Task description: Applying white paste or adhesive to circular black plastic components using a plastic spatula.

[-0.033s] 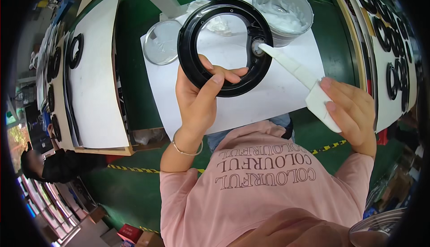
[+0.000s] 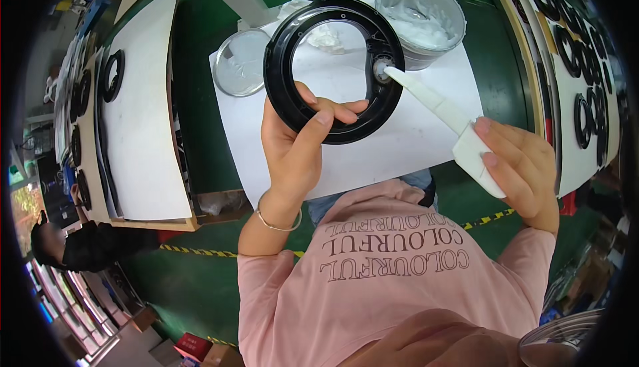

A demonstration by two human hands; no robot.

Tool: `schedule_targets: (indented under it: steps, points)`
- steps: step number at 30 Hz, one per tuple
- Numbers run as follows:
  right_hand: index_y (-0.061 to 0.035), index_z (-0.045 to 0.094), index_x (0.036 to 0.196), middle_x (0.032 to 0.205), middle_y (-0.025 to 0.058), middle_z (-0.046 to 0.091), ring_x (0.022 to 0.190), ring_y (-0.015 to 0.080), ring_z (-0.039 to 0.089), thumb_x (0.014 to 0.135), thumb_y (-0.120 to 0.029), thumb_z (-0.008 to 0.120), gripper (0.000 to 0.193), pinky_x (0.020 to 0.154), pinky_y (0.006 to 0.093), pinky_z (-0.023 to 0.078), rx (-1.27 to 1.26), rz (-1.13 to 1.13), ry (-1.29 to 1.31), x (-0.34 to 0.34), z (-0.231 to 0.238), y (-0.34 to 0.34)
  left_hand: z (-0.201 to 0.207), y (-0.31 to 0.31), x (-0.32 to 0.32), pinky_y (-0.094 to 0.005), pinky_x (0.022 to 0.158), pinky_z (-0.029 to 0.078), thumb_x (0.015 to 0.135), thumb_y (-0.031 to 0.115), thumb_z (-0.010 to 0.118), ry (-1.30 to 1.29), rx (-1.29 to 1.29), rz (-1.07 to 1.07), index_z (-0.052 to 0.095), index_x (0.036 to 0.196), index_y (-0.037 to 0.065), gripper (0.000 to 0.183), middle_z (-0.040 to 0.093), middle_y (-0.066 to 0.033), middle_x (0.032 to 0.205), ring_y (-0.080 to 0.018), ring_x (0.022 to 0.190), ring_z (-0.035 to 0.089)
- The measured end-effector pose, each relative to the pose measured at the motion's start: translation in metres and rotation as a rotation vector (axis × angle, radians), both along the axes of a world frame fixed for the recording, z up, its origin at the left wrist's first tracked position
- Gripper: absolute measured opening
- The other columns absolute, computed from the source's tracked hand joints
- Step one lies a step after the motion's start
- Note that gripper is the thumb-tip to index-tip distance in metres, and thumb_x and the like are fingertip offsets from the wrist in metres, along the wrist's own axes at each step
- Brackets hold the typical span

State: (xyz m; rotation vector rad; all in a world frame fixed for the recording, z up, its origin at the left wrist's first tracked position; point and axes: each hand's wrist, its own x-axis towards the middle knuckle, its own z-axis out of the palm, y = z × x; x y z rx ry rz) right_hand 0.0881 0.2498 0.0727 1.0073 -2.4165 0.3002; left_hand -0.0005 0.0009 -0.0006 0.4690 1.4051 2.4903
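A black plastic ring (image 2: 283, 77) is held up over the white sheet by my left hand (image 2: 297, 142), its thumb and fingers pinching the lower rim. On the ring's right inner side sits a small round socket (image 2: 383, 69) with whitish grease in it. My right hand (image 2: 518, 160) grips the wide handle of a white plastic spatula (image 2: 432, 104). The spatula's narrow tip meets the socket. Behind the ring, at the right, stands a clear tub (image 2: 426, 24) of white grease. Its round clear lid (image 2: 241, 64) lies left of the ring.
White paper (image 2: 259, 147) covers part of the green table (image 2: 206, 114). Crumpled tissue (image 2: 326, 37) shows through the ring. White boards (image 2: 143, 120) stand at the left; more black rings (image 2: 582, 120) rest on a rack at the right. A person in black (image 2: 100, 247) is at far left.
The spatula and my right hand have shifted very slightly to the left. My left hand and the ring look the same.
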Motion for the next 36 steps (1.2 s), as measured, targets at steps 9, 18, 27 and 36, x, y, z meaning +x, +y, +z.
schedule_targets:
  steps: [9, 18, 27, 36]
  points:
    - [0.0015, 0.053, 0.096, 0.087, 0.0181, 0.062, 0.071, 0.0269, 0.063, 0.074, -0.003, 0.059, 0.024, 0.056, 0.0282, 0.049, -0.164, -0.021, -0.106, 0.005, -0.015, -0.001, -0.006, 0.008, 0.003, -0.0449, 0.083, 0.045, 0.08, -0.006, 0.045, 0.273, -0.125, 0.062, 0.036, 0.093, 0.001, 0.018, 0.058, -0.0159, 0.074, -0.0259, 0.082, 0.06]
    - [0.0019, 0.055, 0.099, 0.077, 0.0109, 0.061, 0.064, 0.0135, 0.058, 0.079, -0.009, 0.06, 0.023, 0.057, 0.0211, 0.045, -0.49, -0.585, -0.005, -0.017, -0.016, 0.025, -0.007, 0.002, 0.004, -0.0452, 0.085, 0.044, 0.082, -0.003, 0.045, 0.038, -0.041, 0.087, 0.036, 0.094, 0.002, 0.016, 0.059, -0.0167, 0.076, -0.0297, 0.084, 0.06]
    - [0.0045, 0.051, 0.107, 0.088, 0.0073, 0.059, 0.075, 0.0083, 0.054, 0.083, -0.009, 0.056, 0.028, 0.065, 0.0181, 0.043, -0.554, -0.559, -0.237, -0.037, -0.005, 0.028, -0.011, -0.002, 0.003, -0.0432, 0.083, 0.046, 0.082, -0.003, 0.043, -0.153, 0.051, 0.049, 0.037, 0.096, 0.004, 0.017, 0.059, -0.0171, 0.079, -0.0324, 0.085, 0.06]
    - [0.0046, 0.049, 0.111, 0.093, 0.008, 0.059, 0.079, 0.0095, 0.056, 0.083, -0.011, 0.057, 0.033, 0.068, 0.0186, 0.044, -0.937, -0.49, -0.339, -0.051, -0.016, 0.042, -0.01, -0.003, 0.002, -0.0426, 0.081, 0.047, 0.082, -0.002, 0.043, -0.194, 0.085, 0.037, 0.037, 0.096, 0.004, 0.017, 0.059, -0.0169, 0.079, -0.0328, 0.086, 0.06]
